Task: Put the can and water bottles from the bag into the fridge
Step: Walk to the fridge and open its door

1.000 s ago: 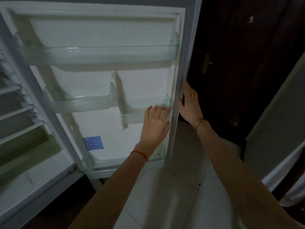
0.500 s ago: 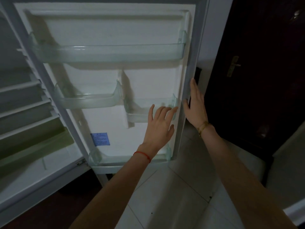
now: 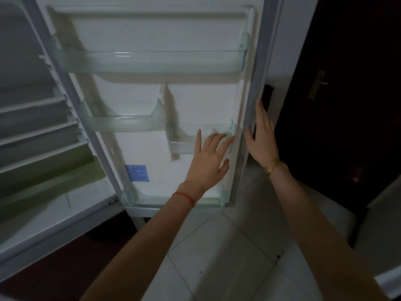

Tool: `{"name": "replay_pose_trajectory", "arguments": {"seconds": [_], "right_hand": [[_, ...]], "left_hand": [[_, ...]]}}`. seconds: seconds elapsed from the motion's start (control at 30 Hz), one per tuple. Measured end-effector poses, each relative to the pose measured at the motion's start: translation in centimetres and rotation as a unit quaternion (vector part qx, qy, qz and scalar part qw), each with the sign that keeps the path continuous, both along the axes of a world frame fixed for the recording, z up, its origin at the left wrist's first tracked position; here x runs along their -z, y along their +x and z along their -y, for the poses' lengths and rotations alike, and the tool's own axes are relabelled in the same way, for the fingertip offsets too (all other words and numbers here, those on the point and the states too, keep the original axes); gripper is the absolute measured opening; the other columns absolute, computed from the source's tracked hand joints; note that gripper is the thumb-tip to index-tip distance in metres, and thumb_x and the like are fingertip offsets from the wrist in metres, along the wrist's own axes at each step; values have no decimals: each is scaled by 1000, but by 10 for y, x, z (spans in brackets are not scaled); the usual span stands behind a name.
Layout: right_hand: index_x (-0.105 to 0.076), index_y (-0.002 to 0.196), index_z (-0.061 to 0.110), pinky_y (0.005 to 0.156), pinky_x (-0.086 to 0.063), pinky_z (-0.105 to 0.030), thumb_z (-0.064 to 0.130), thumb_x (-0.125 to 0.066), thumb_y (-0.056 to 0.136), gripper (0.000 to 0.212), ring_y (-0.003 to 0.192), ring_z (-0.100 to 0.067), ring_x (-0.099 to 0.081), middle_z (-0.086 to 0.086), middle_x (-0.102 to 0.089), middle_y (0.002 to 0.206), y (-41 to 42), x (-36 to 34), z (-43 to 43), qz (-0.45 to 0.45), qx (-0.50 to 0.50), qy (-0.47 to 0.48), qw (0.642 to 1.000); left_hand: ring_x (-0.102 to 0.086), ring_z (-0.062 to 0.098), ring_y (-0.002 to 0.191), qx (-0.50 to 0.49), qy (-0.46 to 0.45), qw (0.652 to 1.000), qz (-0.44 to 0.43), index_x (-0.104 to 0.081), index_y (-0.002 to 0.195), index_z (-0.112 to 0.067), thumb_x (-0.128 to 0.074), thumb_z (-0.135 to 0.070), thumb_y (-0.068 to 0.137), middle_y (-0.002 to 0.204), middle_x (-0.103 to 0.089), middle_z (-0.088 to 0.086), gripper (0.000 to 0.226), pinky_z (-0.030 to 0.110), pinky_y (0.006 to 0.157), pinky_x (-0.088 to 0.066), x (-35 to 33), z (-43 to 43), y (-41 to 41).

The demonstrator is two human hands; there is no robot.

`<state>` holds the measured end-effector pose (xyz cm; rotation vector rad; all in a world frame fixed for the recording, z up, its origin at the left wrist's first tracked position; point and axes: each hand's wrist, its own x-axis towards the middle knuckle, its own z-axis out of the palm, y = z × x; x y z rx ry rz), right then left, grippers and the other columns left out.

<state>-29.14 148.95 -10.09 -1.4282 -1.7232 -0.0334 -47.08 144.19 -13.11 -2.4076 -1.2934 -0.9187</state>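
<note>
The fridge door [image 3: 195,101] stands open in front of me, its white inner side facing me with clear plastic racks that hold nothing. My left hand [image 3: 209,159] is flat with fingers spread against the inner side, by the small right-hand rack [image 3: 184,146]. My right hand [image 3: 260,137] rests on the door's outer edge, fingers extended along it. The fridge interior [image 3: 36,135] with white wire shelves is at the left. No can, bottle or bag is in view.
A dark wooden door [image 3: 347,105] with a brass handle [image 3: 317,83] is at the right. Pale floor tiles [image 3: 217,257] lie below. A light-coloured surface [image 3: 382,235] shows at the lower right. A blue label [image 3: 137,173] sits low on the fridge door.
The view has shifted so that the fridge door sits further right in the frame. Both hands have stayed on the door in nearly the same pose.
</note>
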Motion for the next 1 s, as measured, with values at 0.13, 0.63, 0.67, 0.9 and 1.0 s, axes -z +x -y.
{"name": "replay_pose_trajectory", "arguments": {"seconds": [0.13,0.63,0.67,0.9,1.0], "right_hand": [[-6,155,19,121,-16,-35,19,-44,98,68,147,-22,-17,2,-12,162,-2,-1,12,0,-4,0,1000],[-28,149,17,117,-26,-31,20,-44,98,53,140,-16,-29,-2,-37,150,-86,24,81,-43,-110,-17,993],[-29,149,17,117,-25,-29,20,-44,98,53,140,-17,-29,-2,-38,149,-96,27,85,-39,-120,-19,992],[-31,148,15,118,-23,-32,21,-45,98,52,143,-21,-26,-5,-37,151,-181,42,112,-41,-200,-32,978],[-32,148,13,118,-23,-30,19,-46,98,52,141,-21,-29,-3,-39,150,-222,48,129,-35,-252,-36,966]], "left_hand": [[-42,27,137,-9,1,1000,8,-42,146,-19,-53,-27,88,141,-50,7,59,61,118,-10,-6,9,-7],[-47,25,131,-62,-19,987,150,-49,139,-13,-59,-26,88,136,-53,7,53,48,118,-25,-10,83,-97],[-46,25,132,-72,-25,985,152,-49,140,-13,-59,-26,89,137,-53,7,54,49,117,-25,-8,90,-107],[-45,23,131,-144,-34,972,185,-46,142,-13,-62,-24,88,140,-50,6,57,44,108,-37,4,144,-188],[-44,20,132,-178,-44,961,207,-45,143,-13,-64,-24,87,141,-49,4,60,40,109,-38,10,175,-225]]}}
